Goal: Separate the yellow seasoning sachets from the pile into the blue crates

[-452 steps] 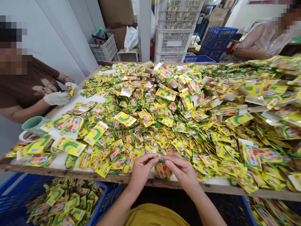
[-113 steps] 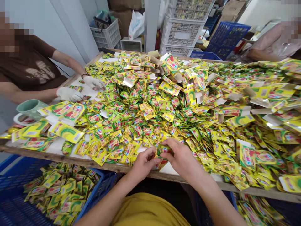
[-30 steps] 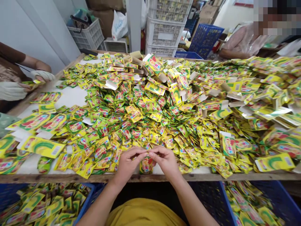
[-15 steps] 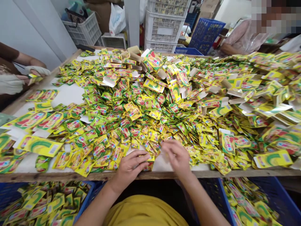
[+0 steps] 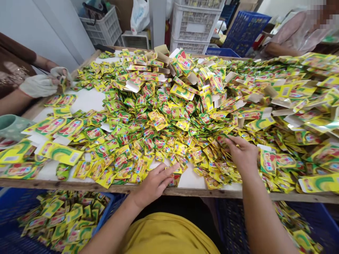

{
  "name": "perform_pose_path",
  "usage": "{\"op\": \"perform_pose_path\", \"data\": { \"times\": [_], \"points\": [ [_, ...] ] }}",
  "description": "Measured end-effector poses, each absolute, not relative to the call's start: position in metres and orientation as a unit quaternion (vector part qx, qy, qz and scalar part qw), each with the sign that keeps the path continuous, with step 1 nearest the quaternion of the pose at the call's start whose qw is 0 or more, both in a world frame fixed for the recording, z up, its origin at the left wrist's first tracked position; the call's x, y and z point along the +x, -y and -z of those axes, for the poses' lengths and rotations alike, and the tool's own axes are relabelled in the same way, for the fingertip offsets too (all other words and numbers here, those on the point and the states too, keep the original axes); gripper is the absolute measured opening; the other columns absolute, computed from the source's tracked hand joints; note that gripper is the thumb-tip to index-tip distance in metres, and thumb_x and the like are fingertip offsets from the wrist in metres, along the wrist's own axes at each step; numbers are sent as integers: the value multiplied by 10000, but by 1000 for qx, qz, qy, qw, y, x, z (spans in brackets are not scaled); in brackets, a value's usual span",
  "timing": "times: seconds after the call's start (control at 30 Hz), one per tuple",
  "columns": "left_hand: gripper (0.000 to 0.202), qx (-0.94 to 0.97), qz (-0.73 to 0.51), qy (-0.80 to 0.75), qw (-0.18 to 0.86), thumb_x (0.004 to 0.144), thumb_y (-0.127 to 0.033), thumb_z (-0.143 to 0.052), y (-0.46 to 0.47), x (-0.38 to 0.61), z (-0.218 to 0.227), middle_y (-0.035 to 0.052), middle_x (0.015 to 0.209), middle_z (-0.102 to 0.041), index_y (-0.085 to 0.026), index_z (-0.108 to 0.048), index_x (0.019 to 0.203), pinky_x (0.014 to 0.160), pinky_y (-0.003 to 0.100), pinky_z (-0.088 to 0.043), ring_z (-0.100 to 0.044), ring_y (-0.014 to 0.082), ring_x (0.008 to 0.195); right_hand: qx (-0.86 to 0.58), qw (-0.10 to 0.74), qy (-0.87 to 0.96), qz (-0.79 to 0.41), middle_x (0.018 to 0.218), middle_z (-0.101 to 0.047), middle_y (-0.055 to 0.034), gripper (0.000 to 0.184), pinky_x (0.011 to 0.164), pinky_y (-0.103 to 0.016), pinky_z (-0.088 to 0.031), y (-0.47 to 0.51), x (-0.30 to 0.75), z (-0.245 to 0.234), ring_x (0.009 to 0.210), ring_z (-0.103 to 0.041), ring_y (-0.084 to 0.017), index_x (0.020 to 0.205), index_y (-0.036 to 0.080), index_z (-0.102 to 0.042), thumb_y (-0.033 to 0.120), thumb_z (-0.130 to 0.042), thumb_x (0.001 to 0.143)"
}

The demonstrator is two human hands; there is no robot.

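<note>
Head view: left hand [image 5: 155, 181], fingers loosely spread over packet [image 5: 175, 179] at near edge of table [image 5: 192, 192]; careless nudge could tip packet off. Right hand [image 5: 243, 152] pinches sachet [image 5: 221, 139] above pile [image 5: 159, 141], right; tug might drag neighbours loose.

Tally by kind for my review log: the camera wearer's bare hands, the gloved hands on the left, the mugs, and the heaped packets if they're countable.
Wearer's bare hands: 2, left hand and right hand
Gloved hands: 2
Mug: 1
Total: 5
Heaped packets: too many overlapping to count, so left out.
</note>
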State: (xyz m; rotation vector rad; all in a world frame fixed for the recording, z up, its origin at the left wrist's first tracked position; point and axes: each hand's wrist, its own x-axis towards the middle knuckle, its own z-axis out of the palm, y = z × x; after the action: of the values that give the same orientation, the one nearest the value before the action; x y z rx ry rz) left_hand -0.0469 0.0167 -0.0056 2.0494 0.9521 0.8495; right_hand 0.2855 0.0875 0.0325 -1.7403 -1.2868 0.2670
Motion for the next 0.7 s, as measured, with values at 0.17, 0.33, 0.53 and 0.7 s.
{"op": "perform_pose_path", "data": {
  "times": [0.17,0.33,0.53,0.7],
  "points": [
    [430,801,-324,-336,376,920,-146,-483,-21,-45,6,71,967,-551,-314,-532,1313,785,286,-482,-560,166,892,-610,618,346,-356,712,-644,19,258,561,-272,-551,-60,253,-53,604,-608,-125,766,199,-687,351,-812,599],
    [364,738,-385,-383,401,910,-191,-517,-15,-47,-1,87,1110,-613,-268,-579,1260,909,318,-467,-574,189,1036,-568,486,403,-528,681,-630,17,288,464,-211,-496,-70,197,-52,575,-562,-110,748,174,-657,345,-823,587],
    [218,629,-237,-538,509,829,-355,-624,16,-139,-39,49,1043,-703,-244,-712,995,896,292,-493,-633,219,993,-606,445,418,-510,628,-577,41,380,438,-253,-504,-100,158,-39,561,-557,-139,701,192,-550,389,-824,525],
    [278,560,-86,-652,504,715,-457,-647,71,-256,-2,23,970,-751,-260,-742,886,807,289,-541,-683,263,937,-634,447,413,-478,646,-614,15,411,546,-289,-518,-96,152,-19,599,-600,-162,727,204,-500,464,-771,559]
  ]
}}
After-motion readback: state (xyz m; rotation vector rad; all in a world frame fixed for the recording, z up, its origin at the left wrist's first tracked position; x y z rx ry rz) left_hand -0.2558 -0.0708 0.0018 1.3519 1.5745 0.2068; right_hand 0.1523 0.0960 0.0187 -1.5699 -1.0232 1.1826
